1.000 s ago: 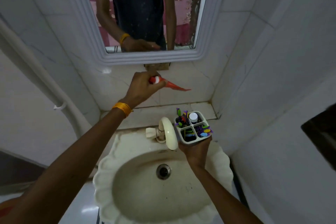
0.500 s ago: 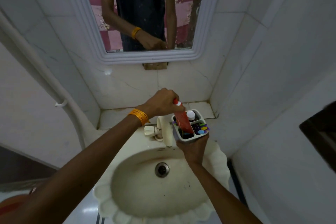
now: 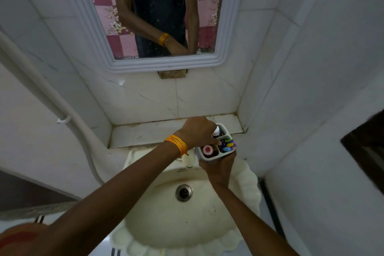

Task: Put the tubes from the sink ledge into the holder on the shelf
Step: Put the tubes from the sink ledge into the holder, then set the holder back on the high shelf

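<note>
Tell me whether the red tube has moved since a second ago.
Yes. The red tube went from up near the mirror down into the holder, cap up.

Holder (image 3: 209, 157) sits in right hand (image 3: 218, 167), above back-right rim of sink (image 3: 187, 224). Tube (image 3: 207, 149) stands in holder's near-left compartment. Left hand (image 3: 197, 133) over holder's left side. Tap (image 3: 188, 159) just left of holder. Ledge (image 3: 145, 135) behind sink, mirror (image 3: 158, 10) above it.
</note>
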Tool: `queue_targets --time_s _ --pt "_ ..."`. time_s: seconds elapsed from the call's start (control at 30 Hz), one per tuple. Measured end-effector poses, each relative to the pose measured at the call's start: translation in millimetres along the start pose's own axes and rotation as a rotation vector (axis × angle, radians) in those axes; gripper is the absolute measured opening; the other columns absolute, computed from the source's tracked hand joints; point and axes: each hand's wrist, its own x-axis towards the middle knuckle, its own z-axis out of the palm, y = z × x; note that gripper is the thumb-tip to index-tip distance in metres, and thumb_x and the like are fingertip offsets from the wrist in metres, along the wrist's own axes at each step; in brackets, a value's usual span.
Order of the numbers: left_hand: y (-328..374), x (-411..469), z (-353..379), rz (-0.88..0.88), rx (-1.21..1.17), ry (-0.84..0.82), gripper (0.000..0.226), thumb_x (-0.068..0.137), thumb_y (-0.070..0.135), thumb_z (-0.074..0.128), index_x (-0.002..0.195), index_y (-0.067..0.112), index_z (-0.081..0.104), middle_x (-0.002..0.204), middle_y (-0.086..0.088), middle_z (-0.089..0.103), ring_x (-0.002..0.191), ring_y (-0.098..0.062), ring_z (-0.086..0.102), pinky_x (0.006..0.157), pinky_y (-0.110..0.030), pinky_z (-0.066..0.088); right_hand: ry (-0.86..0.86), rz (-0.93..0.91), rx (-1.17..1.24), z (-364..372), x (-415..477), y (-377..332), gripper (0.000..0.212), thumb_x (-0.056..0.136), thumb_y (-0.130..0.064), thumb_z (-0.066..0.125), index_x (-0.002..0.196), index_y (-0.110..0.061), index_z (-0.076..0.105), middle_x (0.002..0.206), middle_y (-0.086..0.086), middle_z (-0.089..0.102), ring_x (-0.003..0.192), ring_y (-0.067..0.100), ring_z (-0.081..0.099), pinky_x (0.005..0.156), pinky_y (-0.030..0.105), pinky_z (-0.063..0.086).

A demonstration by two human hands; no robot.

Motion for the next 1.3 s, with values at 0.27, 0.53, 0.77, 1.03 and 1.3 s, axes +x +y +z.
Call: queue_targets --time_s 0.27,0.53,0.77,1.03,1.3 --pt "0 -2 15 0.032 -0.116 -0.133 0.022 0.088 0.012 0.056 0.068 0.020 0.052 0.096 -0.024 0.069 0.091 -0.041 0.063 0.073 -0.041 0.049 -0.020 0.035 0.023 0 0 2 0.117 0.047 -0.011 0.106 0.144 -0.008 0.042 0.137 0.007 0.060 0.126 0.010 0.064 0.107 0.029 0.055" --pt "1 -1 22 0.079 -0.261 -0.152 0.020 0.074 0.014 0.079 0.090 0.002 0.074 0.088 -0.012 0.072 0.088 -0.029 0.066 0.077 -0.037 0.053 -0.002 0.038 -0.012 -1 -1 1 0.111 0.046 -0.011 0.106 0.138 -0.007 0.044 0.133 0.006 0.061 0.122 0.008 0.065 0.105 0.025 0.055" --pt "2 -6 21 0.060 -0.265 -0.044 0.024 0.080 0.022 0.076 0.094 0.004 0.072 0.094 -0.015 0.074 0.088 -0.030 0.067 0.076 -0.039 0.054 -0.051 0.045 -0.018 -6 2 -18 0.109 0.046 -0.030 0.102 0.138 -0.006 0.051 0.130 0.007 0.066 0.119 0.018 0.068 0.101 0.041 0.059" --pt "-52 -21 -43 -0.047 -0.369 0.424 0.037 0.090 0.052 0.053 0.093 0.020 0.072 0.094 -0.003 0.074 0.086 -0.023 0.067 0.074 -0.038 0.055 -0.091 -0.070 0.131 -29 25 -91 0.086 0.052 0.007 0.100 0.123 -0.027 0.065 0.115 -0.023 0.078 0.108 -0.005 0.073 0.088 0.010 0.056" --pt "-90 -25 -185 -0.052 -0.242 0.719 0.036 0.098 0.039 0.051 0.076 0.013 0.063 0.072 -0.008 0.066 0.064 -0.024 0.058 0.059 -0.046 0.050 0.019 -0.193 0.123 -53 108 -206 0.118 0.038 -0.030 0.099 0.143 -0.007 0.051 0.135 0.003 0.065 0.124 0.018 0.063 0.102 0.025 0.053"
